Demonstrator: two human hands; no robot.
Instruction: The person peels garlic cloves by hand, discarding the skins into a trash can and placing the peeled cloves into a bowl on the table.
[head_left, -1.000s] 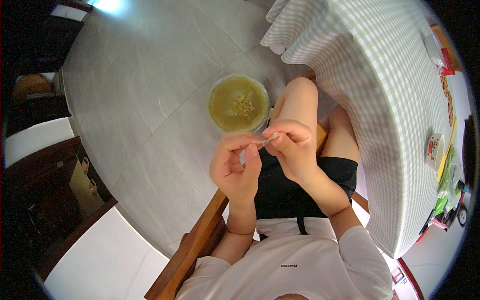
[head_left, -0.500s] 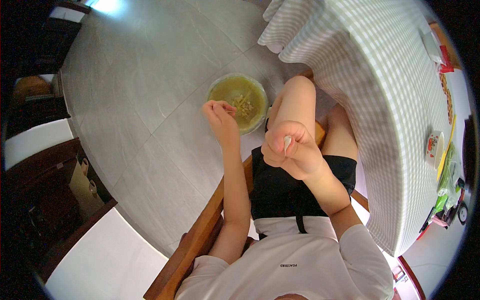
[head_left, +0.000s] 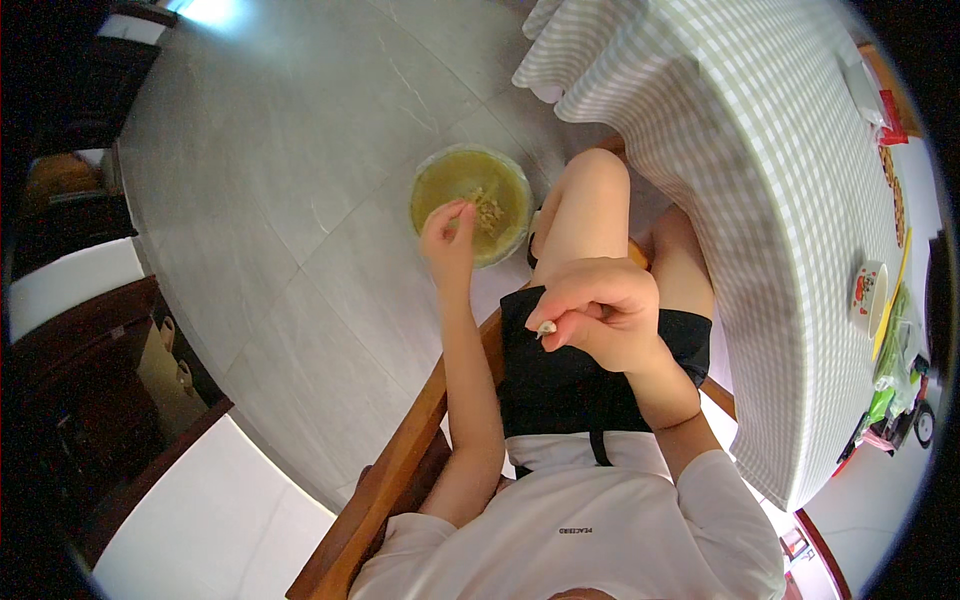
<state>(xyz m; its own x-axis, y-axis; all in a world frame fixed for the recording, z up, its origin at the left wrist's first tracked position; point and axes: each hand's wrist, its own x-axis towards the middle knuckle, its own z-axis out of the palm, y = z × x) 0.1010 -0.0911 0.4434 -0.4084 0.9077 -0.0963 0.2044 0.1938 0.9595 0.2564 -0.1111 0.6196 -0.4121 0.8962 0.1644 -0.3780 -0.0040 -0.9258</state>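
My right hand (head_left: 605, 312) is over my lap, thumb and forefinger pinched on a small whitish clove-shaped piece (head_left: 546, 328); its exact kind is too small to make out. Over the near rim of a round, lined waste bin (head_left: 428, 180) on the floor, my left hand (head_left: 449, 238) has its thumb and fingertips pressed together. Whatever may be between those fingertips does not show. Inside the bin, pale yellowish scraps (head_left: 487, 211) lie in a loose heap.
At my right stands a table under a checked cloth (head_left: 740, 190). A small patterned bowl (head_left: 871, 298), green-and-clear plastic bags (head_left: 893, 365) and a red packet (head_left: 891, 115) lie on its far side. A wooden chair rail (head_left: 395, 455) runs along my left; dark furniture (head_left: 100, 400) stands beyond.
My right hand has turned and come slightly nearer my body, keeping the whitish piece in its pinch. My left hand has shifted a little rightward, its fingertips drawing together over the bin.
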